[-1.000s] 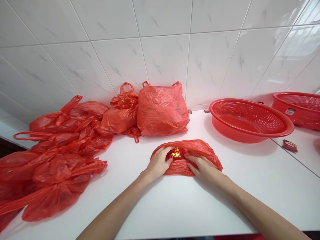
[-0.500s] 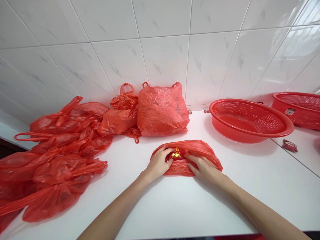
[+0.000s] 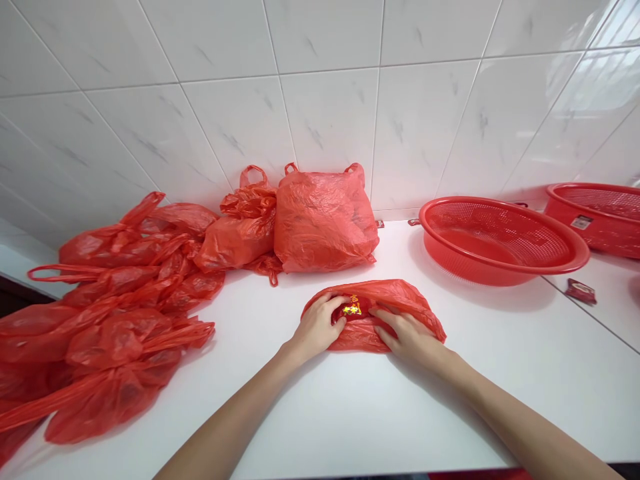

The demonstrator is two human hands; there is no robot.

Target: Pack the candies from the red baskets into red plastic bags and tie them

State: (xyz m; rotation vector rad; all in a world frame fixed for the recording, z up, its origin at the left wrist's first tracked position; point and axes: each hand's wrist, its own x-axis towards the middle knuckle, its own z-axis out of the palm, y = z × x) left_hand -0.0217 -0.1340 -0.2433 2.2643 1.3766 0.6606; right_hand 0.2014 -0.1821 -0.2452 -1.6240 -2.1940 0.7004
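Got my view on a white counter [image 3: 280,413] running along a glossy white tile wall [image 3: 325,113] with gray marbling. My left hand [image 3: 317,328] and right hand [image 3: 410,337] sit close together on a flattened red bag [image 3: 403,293], fingers narrowly curled over it, though I can't tell if they're actually pinching the plastic. A small red packet [image 3: 353,309] with gold print shows inside the bag, right against my left fingers [image 3: 336,310]. Tied red bags [image 3: 115,340] heap up on the left, two full ones [image 3: 325,220] lean on the wall, and two red baskets [image 3: 465,267] sit right, beside a tiny sachet [image 3: 580,291].
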